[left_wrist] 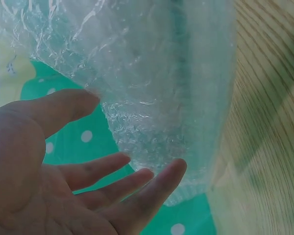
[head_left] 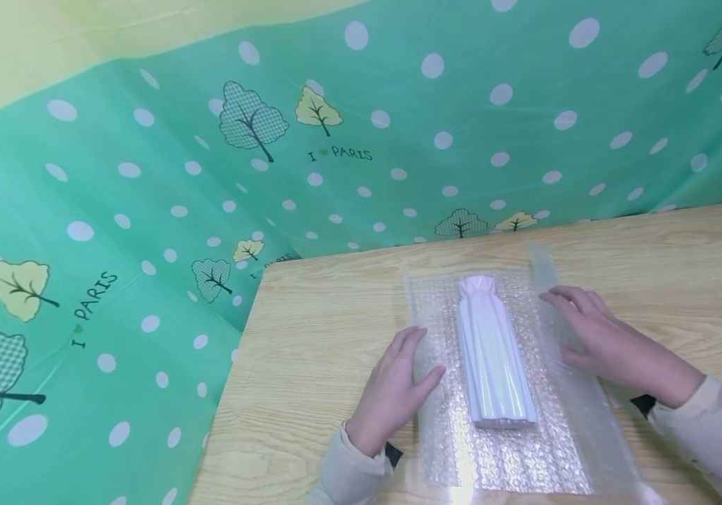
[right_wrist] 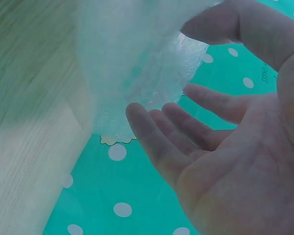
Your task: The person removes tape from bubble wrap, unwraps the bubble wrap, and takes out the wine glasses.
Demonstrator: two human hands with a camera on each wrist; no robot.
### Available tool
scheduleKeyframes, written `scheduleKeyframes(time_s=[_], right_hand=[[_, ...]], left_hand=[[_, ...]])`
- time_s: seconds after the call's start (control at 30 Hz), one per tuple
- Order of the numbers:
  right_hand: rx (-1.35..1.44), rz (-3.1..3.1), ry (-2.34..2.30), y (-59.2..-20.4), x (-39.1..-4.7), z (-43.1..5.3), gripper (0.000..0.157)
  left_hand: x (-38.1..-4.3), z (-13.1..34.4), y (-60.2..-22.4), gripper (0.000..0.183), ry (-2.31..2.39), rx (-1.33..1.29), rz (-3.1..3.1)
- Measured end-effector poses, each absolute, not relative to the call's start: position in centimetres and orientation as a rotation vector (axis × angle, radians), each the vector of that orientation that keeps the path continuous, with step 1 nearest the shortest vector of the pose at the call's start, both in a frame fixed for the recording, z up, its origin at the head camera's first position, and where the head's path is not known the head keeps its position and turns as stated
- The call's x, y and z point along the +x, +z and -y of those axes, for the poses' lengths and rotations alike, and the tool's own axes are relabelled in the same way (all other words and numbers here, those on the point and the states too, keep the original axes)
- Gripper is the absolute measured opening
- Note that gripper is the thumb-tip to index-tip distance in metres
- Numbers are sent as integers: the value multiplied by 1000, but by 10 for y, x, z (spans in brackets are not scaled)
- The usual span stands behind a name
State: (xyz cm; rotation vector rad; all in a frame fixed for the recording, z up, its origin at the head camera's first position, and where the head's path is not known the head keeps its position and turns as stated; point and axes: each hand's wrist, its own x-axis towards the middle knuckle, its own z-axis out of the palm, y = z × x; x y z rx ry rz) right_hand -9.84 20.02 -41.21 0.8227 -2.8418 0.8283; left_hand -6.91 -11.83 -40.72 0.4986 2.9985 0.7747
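A white vase (head_left: 496, 351) with a fluted body and a gathered neck lies on its side on a clear sheet of bubble wrap (head_left: 500, 459). Its neck points to the far side of the table. At the wrap's left edge is my left hand (head_left: 392, 389), thumb and fingers spread apart and nothing gripped. My right hand (head_left: 607, 340) is by the raised right side of the wrap, its fingers loosely bent. Both wrist views show the fingertips close against the bubble wrap (left_wrist: 152, 132); whether they touch it I cannot tell. The vase is not clearly seen in those views.
The wrap lies on a light wood-grain table (head_left: 291, 351). Behind and to the left of the table hangs a green dotted cloth (head_left: 336, 203) with printed trees. Bare wood extends on both sides of the wrap.
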Motion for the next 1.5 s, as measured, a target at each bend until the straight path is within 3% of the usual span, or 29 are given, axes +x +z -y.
scheduleKeyframes(time_s=[0.97, 1.3, 1.5], right_hand=[[882, 2912, 761, -413, -101, -216, 73], [892, 2841, 764, -414, -103, -216, 48], [882, 2852, 764, -412, -102, -218, 47]], left_hand=[[-73, 129, -405, 53, 824, 472, -2966], [-73, 133, -404, 50, 907, 456, -2901], [-74, 135, -402, 49, 909, 458, -2907]])
